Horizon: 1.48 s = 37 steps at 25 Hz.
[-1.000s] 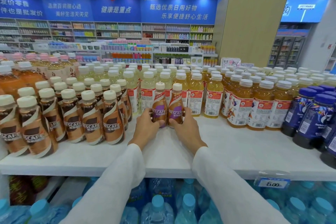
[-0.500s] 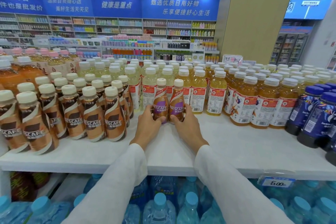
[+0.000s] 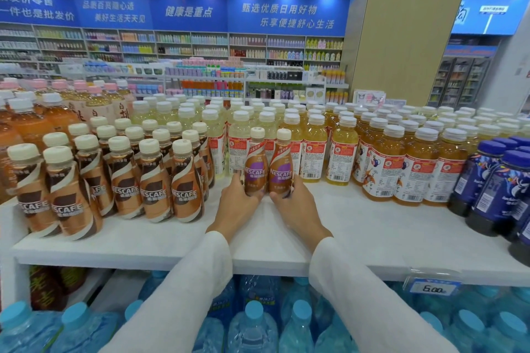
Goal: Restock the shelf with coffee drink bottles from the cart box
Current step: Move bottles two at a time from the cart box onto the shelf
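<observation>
Left hand (image 3: 238,205) and right hand (image 3: 299,206) grip two upright coffee bottles (image 3: 256,165) on the shelf (image 3: 372,226) (juice bottles (image 3: 315,152) crowd just behind).

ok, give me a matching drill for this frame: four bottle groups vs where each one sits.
1. purple-label Nescafe bottles
2. brown-label Nescafe bottles
3. dark blue bottles
4. blue-capped water bottles

A. under the white shelf
B. that shelf's right end
C. one in the left hand, one in the right hand
D. that shelf's left part

Pairs: 1-C, 2-D, 3-B, 4-A
</observation>
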{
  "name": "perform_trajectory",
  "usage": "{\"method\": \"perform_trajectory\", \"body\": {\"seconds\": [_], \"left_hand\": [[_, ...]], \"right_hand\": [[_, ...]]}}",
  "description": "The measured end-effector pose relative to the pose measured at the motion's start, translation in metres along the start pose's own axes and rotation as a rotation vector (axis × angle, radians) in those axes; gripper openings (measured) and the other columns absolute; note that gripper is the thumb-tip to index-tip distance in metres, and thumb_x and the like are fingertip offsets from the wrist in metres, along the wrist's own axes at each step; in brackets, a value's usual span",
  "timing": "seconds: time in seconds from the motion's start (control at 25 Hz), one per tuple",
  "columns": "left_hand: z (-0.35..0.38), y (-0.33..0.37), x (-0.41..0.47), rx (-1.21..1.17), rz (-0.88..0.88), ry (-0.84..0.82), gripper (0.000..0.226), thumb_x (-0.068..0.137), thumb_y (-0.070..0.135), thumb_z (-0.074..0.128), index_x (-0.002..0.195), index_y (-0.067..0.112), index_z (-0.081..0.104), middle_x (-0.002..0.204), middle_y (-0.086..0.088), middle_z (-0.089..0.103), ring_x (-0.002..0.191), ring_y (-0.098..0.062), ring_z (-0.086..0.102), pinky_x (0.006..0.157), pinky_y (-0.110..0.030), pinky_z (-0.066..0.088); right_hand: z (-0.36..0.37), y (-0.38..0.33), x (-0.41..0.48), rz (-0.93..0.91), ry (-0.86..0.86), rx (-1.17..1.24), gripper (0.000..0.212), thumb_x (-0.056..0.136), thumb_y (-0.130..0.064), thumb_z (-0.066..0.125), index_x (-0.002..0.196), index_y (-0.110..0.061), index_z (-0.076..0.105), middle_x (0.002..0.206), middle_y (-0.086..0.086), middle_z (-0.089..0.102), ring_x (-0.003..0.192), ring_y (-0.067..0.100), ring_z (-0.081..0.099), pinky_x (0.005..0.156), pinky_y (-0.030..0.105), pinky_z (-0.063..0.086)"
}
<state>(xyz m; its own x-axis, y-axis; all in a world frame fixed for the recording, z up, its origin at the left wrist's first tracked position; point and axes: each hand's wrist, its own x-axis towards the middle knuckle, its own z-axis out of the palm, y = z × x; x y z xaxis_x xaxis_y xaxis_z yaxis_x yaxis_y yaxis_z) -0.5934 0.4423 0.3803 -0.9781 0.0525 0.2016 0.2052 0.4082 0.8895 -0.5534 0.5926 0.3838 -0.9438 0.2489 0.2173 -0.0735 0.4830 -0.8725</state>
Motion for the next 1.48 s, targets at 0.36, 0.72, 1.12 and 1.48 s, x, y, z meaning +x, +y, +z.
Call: {"method": "perform_trajectory", "body": {"seconds": [0.36, 0.72, 1.12, 1.48], "left_hand": [[-0.029, 0.008, -0.123, 0.103, 0.061, 0.179, 0.056, 0.098, 0.040, 0.063, 0.148, 0.020, 0.047, 0.147, 0.002, 0.056, 0.131, -0.018, 0.053, 0.112, -0.038, 0.043], [-0.074, -0.030, -0.320, -0.001, -0.037, 0.553, 0.032, 0.100, 0.033, 0.063, 0.132, 0.028, 0.065, 0.127, 0.020, 0.066, 0.120, 0.003, 0.058, 0.103, -0.028, 0.049], [-0.121, -0.133, -0.552, -0.011, -0.514, 0.940, 0.024, 0.099, 0.024, 0.065, 0.118, 0.039, 0.067, 0.116, 0.026, 0.070, 0.112, 0.009, 0.063, 0.089, -0.010, 0.049], [-0.157, -0.229, -0.672, -0.161, -0.883, 1.158, 0.024, 0.099, 0.018, 0.066, 0.115, 0.035, 0.069, 0.112, 0.019, 0.074, 0.106, 0.002, 0.066, 0.080, -0.014, 0.054]], "right_hand": [[-0.023, -0.007, -0.110, -0.109, -0.034, -0.119, 0.057, 0.100, -0.044, 0.057, 0.152, -0.028, 0.039, 0.158, -0.007, 0.043, 0.141, 0.016, 0.044, 0.119, 0.040, 0.037], [0.009, -0.009, -0.254, -0.260, -0.284, 0.139, 0.048, 0.095, -0.048, 0.062, 0.141, -0.037, 0.054, 0.141, -0.021, 0.054, 0.131, 0.004, 0.050, 0.114, 0.036, 0.040], [0.148, 0.027, -0.429, -0.135, -0.928, 0.167, 0.028, 0.095, -0.031, 0.068, 0.123, -0.031, 0.065, 0.127, -0.014, 0.065, 0.122, 0.013, 0.060, 0.102, 0.031, 0.048], [0.270, 0.029, -0.514, -0.063, -1.221, -0.102, 0.023, 0.096, -0.030, 0.067, 0.118, -0.033, 0.063, 0.112, -0.010, 0.063, 0.108, 0.011, 0.058, 0.083, 0.015, 0.033]]}}
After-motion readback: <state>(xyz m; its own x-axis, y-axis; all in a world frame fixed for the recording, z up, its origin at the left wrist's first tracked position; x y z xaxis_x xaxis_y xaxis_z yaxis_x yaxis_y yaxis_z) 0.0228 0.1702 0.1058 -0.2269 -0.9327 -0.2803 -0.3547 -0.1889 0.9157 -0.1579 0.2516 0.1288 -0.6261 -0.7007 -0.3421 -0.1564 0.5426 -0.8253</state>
